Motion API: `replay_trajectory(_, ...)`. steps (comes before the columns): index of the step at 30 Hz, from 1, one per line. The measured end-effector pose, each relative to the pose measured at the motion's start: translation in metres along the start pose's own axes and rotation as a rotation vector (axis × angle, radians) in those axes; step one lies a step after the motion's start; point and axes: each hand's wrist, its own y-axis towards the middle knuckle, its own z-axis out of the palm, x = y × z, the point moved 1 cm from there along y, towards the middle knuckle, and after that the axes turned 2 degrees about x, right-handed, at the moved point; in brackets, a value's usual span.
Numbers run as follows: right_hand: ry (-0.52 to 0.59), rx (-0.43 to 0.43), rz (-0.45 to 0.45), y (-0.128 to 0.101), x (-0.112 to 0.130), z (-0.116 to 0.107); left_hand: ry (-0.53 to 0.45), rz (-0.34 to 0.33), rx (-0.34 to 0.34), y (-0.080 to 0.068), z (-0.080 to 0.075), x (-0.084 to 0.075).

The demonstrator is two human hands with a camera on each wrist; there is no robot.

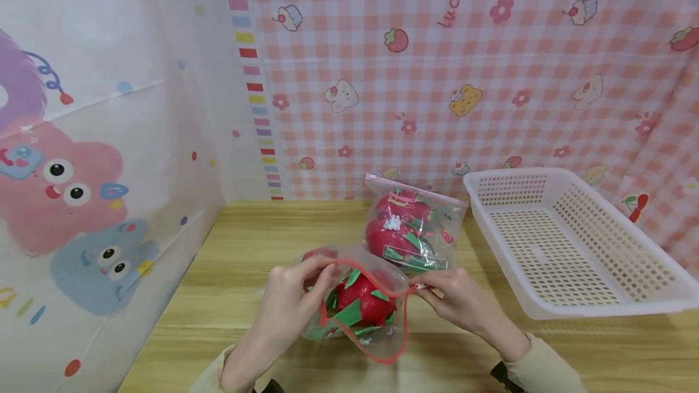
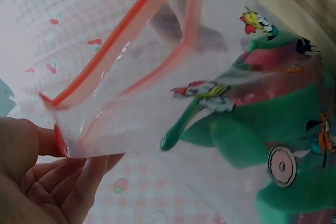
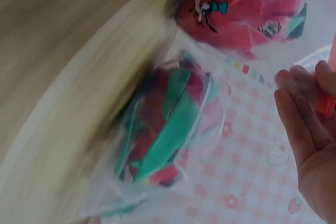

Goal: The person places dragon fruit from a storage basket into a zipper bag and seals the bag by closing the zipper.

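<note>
Both hands are holding a clear zip bag with a red seal strip (image 1: pixel 364 314), stuffed with a red-and-green toy, above the wooden counter (image 1: pixel 229 296). The left hand (image 1: pixel 289 305) and right hand (image 1: pixel 459 299) are each pinching a corner, grip pressed together.

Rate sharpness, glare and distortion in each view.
Head view: evenly lit, mostly sharp, wide-angle bending at the white basket. Left wrist view: the open zip bag is very close, softly focused, hazy with backlight. Right wrist view: heavy motion blur smears the second bag and wooden table.
</note>
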Motion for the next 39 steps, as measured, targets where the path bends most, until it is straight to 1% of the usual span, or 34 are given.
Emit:
replay_trajectory(2, 0.048, 0.002, 0.084, 0.002, 0.002, 0.002, 0.007, -0.017, 0.02, -0.004, -0.002, 0.001)
replay_trajectory(3, 0.071, -0.006, 0.126, 0.003, 0.003, 0.002, 0.019, -0.022, 0.053, -0.006, -0.003, 0.002)
replay_trajectory(4, 0.09, -0.019, 0.169, 0.005, 0.005, 0.003, 0.042, -0.037, 0.102, -0.009, -0.006, 0.002)
replay_trajectory(5, 0.108, -0.033, 0.21, 0.007, 0.006, 0.004, 0.075, -0.048, 0.166, -0.012, -0.008, 0.003)
replay_trajectory(8, 0.132, -0.081, 0.326, 0.013, 0.01, 0.005, 0.167, -0.046, 0.426, -0.022, -0.019, 0.003)
replay_trajectory(9, 0.146, -0.096, 0.361, 0.015, 0.011, 0.005, 0.196, -0.038, 0.497, -0.024, -0.023, 0.004)
replay_trajectory(10, 0.161, -0.107, 0.394, 0.017, 0.012, 0.005, 0.228, -0.022, 0.529, -0.027, -0.026, 0.004)
replay_trajectory(11, 0.166, -0.114, 0.419, 0.019, 0.012, 0.004, 0.254, 0.002, 0.534, -0.028, -0.029, 0.004)
replay_trajectory(12, 0.175, -0.119, 0.44, 0.021, 0.011, 0.004, 0.273, 0.022, 0.509, -0.029, -0.032, 0.005)
replay_trajectory(13, 0.185, -0.124, 0.451, 0.023, 0.011, 0.003, 0.289, 0.032, 0.462, -0.028, -0.035, 0.006)
replay_trajectory(14, 0.193, -0.131, 0.449, 0.025, 0.009, 0.002, 0.312, 0.047, 0.396, -0.028, -0.038, 0.008)
replay_trajectory(16, 0.19, -0.147, 0.425, 0.032, 0.006, -0.001, 0.36, 0.057, 0.251, -0.026, -0.044, 0.012)
replay_trajectory(18, 0.18, -0.158, 0.389, 0.04, 0.001, -0.004, 0.368, 0.044, 0.159, -0.022, -0.05, 0.019)
replay_trajectory(21, 0.157, -0.165, 0.349, 0.054, -0.007, -0.008, 0.396, 0.049, 0.063, -0.016, -0.058, 0.03)
replay_trajectory(23, 0.143, -0.147, 0.36, 0.063, -0.012, -0.01, 0.415, 0.066, 0.004, -0.01, -0.063, 0.037)
replay_trajectory(26, 0.133, -0.113, 0.404, 0.074, -0.019, -0.014, 0.442, 0.086, -0.084, 0.0, -0.07, 0.046)
replay_trajectory(28, 0.139, -0.091, 0.456, 0.082, -0.024, -0.016, 0.461, 0.08, -0.137, 0.009, -0.076, 0.054)
replay_trajectory(31, 0.191, -0.081, 0.541, 0.093, -0.03, -0.016, 0.487, 0.049, -0.194, 0.022, -0.083, 0.067)
replay_trajectory(33, 0.236, -0.092, 0.609, 0.101, -0.033, -0.014, 0.495, 0.013, -0.208, 0.028, -0.086, 0.076)
replay_trajectory(35, 0.285, -0.12, 0.658, 0.108, -0.035, -0.01, 0.496, -0.014, -0.225, 0.033, -0.087, 0.084)
replay_trajectory(39, 0.35, -0.2, 0.703, 0.123, -0.037, -0.006, 0.493, -0.063, -0.266, 0.041, -0.09, 0.098)
